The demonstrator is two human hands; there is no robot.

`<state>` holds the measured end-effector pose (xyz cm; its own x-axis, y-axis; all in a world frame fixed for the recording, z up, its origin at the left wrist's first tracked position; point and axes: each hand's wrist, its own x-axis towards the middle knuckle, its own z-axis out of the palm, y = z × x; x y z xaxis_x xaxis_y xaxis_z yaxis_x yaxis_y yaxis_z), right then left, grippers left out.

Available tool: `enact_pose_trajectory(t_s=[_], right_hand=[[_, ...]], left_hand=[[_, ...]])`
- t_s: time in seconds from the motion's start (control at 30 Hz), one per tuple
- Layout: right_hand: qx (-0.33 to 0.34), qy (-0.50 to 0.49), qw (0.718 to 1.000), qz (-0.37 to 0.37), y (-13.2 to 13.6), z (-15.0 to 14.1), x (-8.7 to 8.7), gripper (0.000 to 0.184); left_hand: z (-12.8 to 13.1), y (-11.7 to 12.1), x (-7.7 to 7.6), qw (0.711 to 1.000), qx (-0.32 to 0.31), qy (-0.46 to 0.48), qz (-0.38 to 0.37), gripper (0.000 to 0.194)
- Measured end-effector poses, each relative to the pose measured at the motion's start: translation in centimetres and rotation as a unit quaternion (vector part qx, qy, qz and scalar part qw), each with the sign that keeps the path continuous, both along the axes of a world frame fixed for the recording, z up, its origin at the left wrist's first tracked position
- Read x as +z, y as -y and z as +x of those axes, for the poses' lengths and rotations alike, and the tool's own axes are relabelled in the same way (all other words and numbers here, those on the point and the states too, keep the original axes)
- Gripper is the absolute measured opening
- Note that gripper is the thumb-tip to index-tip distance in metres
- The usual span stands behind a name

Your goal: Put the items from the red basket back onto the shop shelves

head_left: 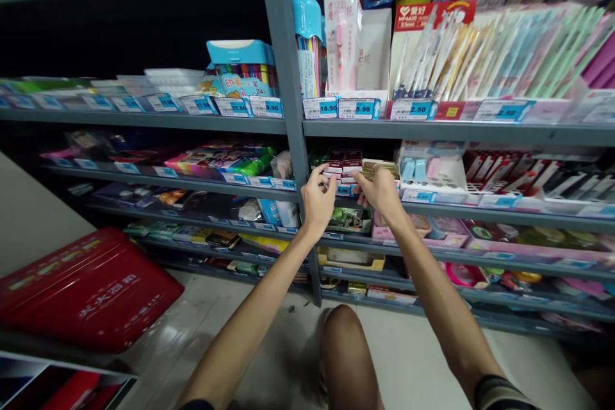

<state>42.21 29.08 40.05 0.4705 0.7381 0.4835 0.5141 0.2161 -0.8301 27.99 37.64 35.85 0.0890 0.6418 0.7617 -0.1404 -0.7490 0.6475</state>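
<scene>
Left hand (319,197): fingers are bent, with thumb and index finger apart; their tips are at the left edge of the small dark red boxes. I cannot tell if it grips one.
Right hand (381,193): also bent, index fingertip at the right edge of the same boxes; whether it grips is not clear.
Knee (348,349): nearest, at the middle, above the pale floor (209,307).
Red case (91,288): on the left, with white characters on its side.
Small dark red boxes (344,165): stacked between the two hands, on a middle shelf, just right of the grey post (281,32).
Gold-coloured packs (369,164): right of these boxes, partly covered by the right hand.
White tray (449,189): farther right, holding small blue and pink pieces.
Upper shelf (446,132): it carries rows of pens (480,61) on the right.
</scene>
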Motion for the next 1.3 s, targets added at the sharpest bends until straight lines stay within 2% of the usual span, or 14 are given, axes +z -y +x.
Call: enact_pose_trajectory(t_s=[0.07,0.13,0.2,0.3,0.4,0.53,0.73,0.93,1.07,1.3], right_hand=[[-0.036,0.047,0.998,-0.001,0.2,-0.1,0.1,0.067],[-0.107,0.125,0.986,0.029,0.5,-0.1,0.3,0.059],[-0.173,0.196,0.962,0.082,0.7,0.2,0.5,0.046],[-0.211,0.271,0.931,0.123,0.7,1.0,0.7,0.039],[-0.192,0.318,0.925,0.087,0.3,1.7,0.8,0.044],[-0.177,0.289,0.941,0.015,0.0,1.4,0.7,0.049],[-0.162,0.283,0.945,0.003,0.1,0.5,0.6,0.045],[-0.151,0.295,0.943,0.005,0.3,0.2,0.5,0.038],[-0.14,0.293,0.946,-0.002,0.8,-0.2,0.2,0.037],[-0.096,0.273,0.956,0.052,1.6,-0.9,-1.0,0.044]], left_hand=[[-0.2,1.0,-0.7,1.0,-0.015,0.005,0.002,0.032],[-0.2,1.9,-1.3,0.999,-0.035,-0.009,-0.001,0.03],[-0.1,2.8,-1.6,0.997,-0.062,-0.048,-0.009,0.032],[0.2,4.0,-1.7,0.989,-0.097,-0.102,-0.04,0.045],[0.9,5.1,-1.6,0.982,-0.117,-0.126,-0.08,0.066],[2.5,5.5,-1.9,0.978,-0.12,-0.144,-0.092,0.086],[4.4,4.9,-1.9,0.979,-0.125,-0.132,-0.088,0.102],[4.8,4.5,-2.2,0.977,-0.127,-0.142,-0.097,0.11],[4.6,5.3,-2.4,0.973,-0.138,-0.146,-0.113,0.117],[4.2,6.9,-3.0,0.979,-0.14,-0.141,-0.05,0.1]])
